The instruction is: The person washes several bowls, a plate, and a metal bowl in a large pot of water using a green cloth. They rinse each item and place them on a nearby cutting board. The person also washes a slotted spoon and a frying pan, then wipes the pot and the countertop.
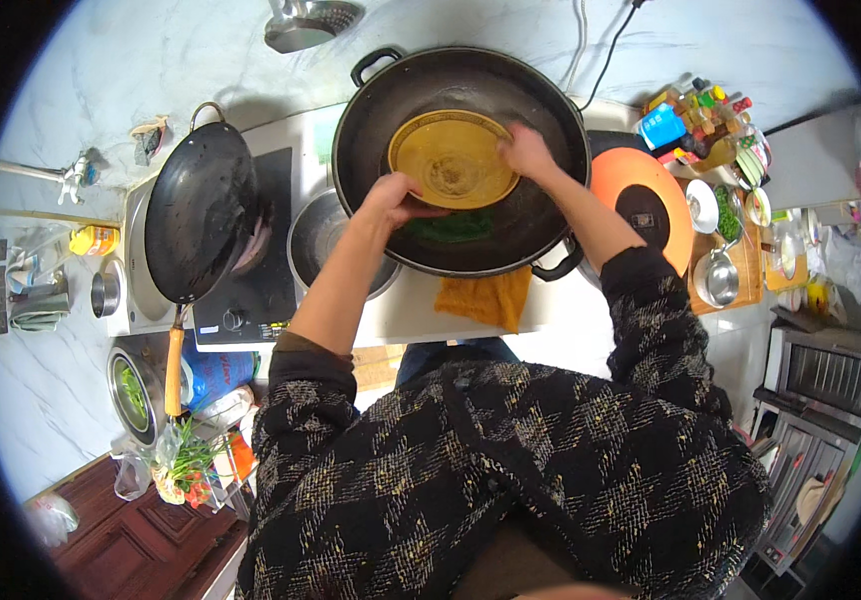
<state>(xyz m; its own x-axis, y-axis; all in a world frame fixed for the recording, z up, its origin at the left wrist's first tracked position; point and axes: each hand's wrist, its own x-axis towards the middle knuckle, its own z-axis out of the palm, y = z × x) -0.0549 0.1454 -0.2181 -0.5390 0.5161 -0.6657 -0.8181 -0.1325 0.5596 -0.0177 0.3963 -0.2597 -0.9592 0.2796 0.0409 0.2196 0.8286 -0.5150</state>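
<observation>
Both hands grip a round yellow basin point(453, 150) over a large dark wok point(550, 105) with two black side handles. My left hand point(394, 199) is at the basin's lower left rim, and my right hand point(524, 154) is at its right rim. The basin tilts a little, and its inside looks smooth, with a darker round patch in the bottom. Beneath its near edge a dark green patch point(454, 227) shows in the wok; whether it is a thing or a reflection I cannot tell. An orange cloth point(487, 298) lies under the wok's near side.
To the left, a black wok point(202, 214) with a wooden handle leans over the cooktop point(277, 240). A metal basin point(318, 240) sits partly under my left forearm. On the right are an orange round lid point(640, 180), bowls on a wooden board point(749, 262) and several bottles point(708, 120).
</observation>
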